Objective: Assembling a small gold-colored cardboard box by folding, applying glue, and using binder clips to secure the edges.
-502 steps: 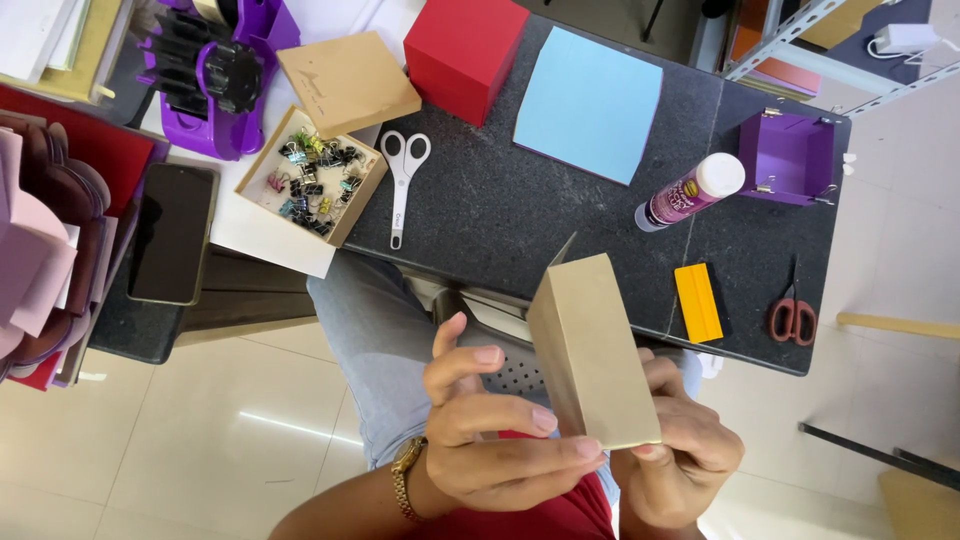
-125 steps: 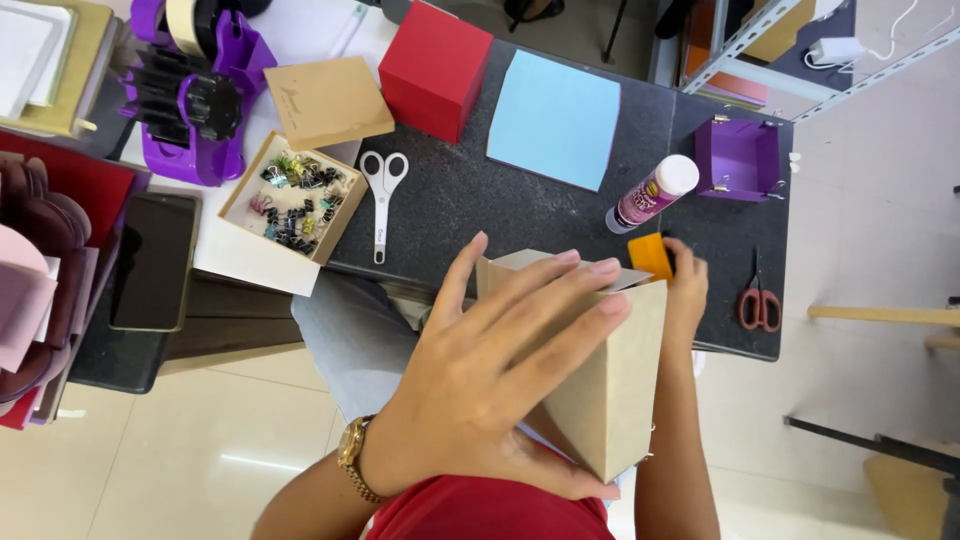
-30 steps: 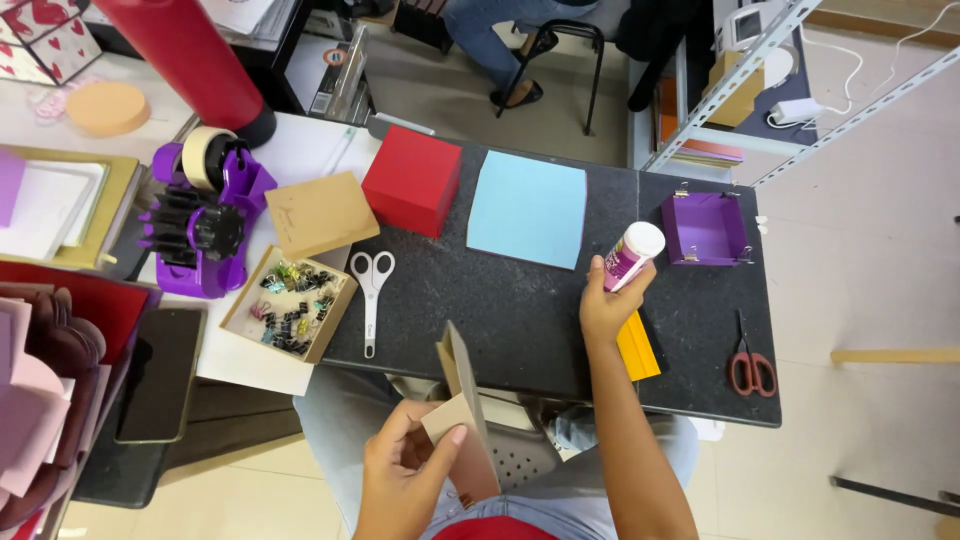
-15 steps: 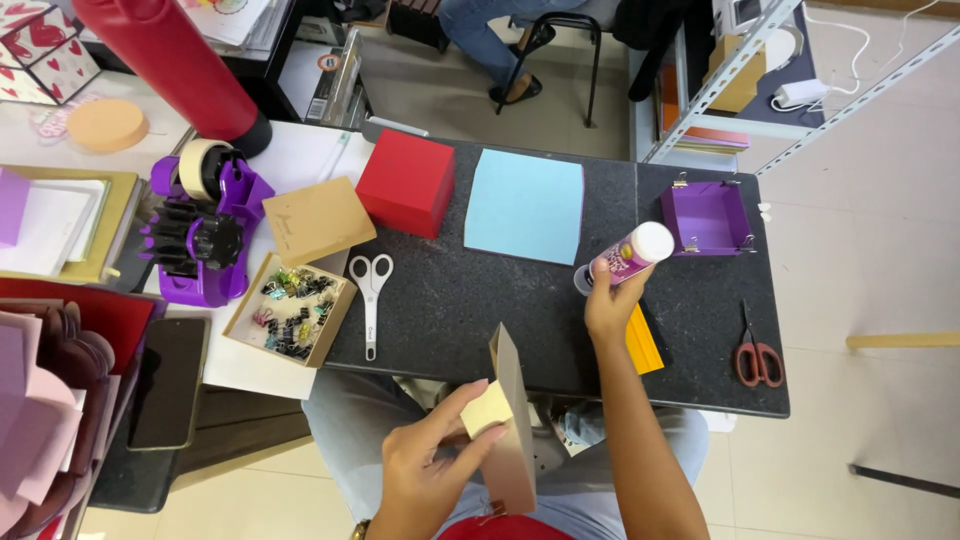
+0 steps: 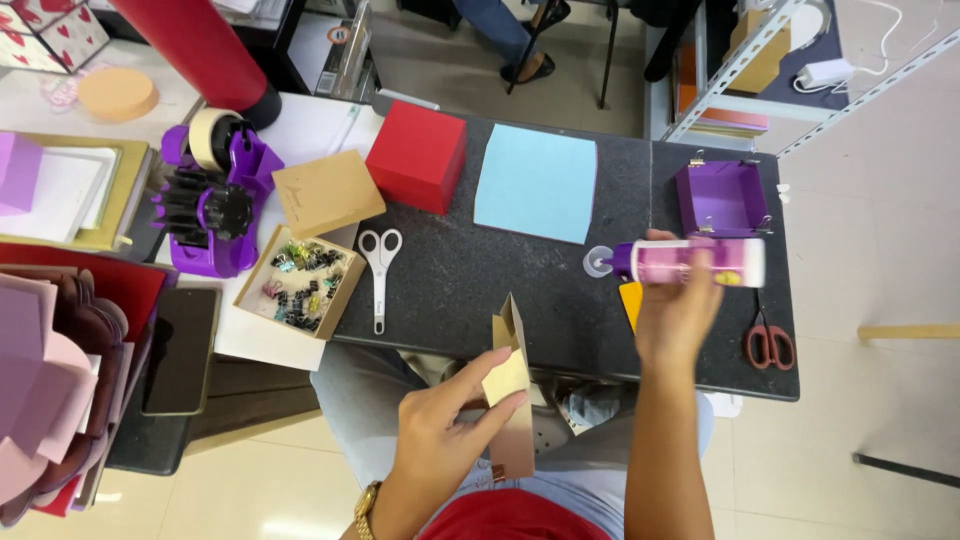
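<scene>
At the near edge of the black speckled tabletop (image 5: 480,290), a folded piece of tan cardboard (image 5: 512,400) is held upright over the lap, its long axis running near to far and its open top edge rising past the table's rim. It is pinched by the left hand (image 5: 445,440), whose thumb and fingers are closed narrowly on a small flap at the cardboard's left face. To the right and farther off, a pink and white glue stick with a purple collar (image 5: 690,263) is gripped by the right hand (image 5: 678,315), fingers wrapped round the middle of the tube. The stick is laid crosswise, its long axis left to right, with its round clear cap end (image 5: 598,262) turned left, toward the light blue paper sheet (image 5: 535,183) and roughly toward the cardboard. The cardboard thus lies near and to the left of the glue stick, well apart from it, with bare tabletop between. An orange paper scrap (image 5: 630,303) is seen just under the right hand, red-handled scissors (image 5: 767,340) to its right, and white-handled scissors (image 5: 379,270) to the left of the cardboard
</scene>
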